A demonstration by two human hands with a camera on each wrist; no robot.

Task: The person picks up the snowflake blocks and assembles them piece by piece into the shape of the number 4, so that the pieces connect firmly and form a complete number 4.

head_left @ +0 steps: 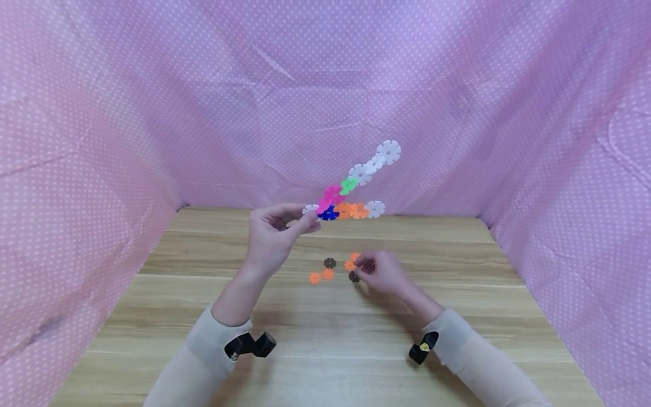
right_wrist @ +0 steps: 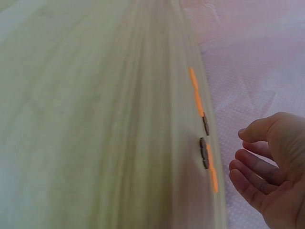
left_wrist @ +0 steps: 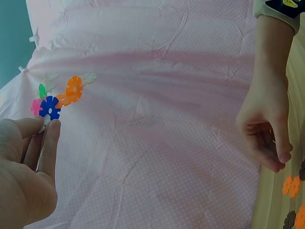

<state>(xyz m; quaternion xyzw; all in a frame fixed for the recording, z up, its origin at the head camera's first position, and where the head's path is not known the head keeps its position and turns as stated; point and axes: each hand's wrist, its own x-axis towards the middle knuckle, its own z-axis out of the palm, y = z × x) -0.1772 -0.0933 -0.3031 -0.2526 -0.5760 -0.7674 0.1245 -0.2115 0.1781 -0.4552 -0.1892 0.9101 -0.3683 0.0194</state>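
Note:
Thumb and fingers of my left hand (head_left: 269, 240) pinch a white snowflake disc (head_left: 309, 210) at the near end of a linked chain, held above the table. Two branches spread from there. One runs through pink discs (head_left: 333, 194) and a green disc (head_left: 348, 185) to white discs (head_left: 389, 151). Along the other sit a blue disc (left_wrist: 49, 109), orange discs (left_wrist: 74, 88) and a white disc (head_left: 375, 209). My right hand (head_left: 383, 273) hovers over loose discs, its fingers loosely bent with nothing between them in the right wrist view.
Orange discs (head_left: 328, 274) and a brown disc (head_left: 330, 263) lie on the wooden table (head_left: 325, 362). Beside my right hand are more orange discs (head_left: 350, 264) and another brown disc (head_left: 354, 277). Pink dotted cloth (head_left: 325, 102) hangs around the table's back and sides.

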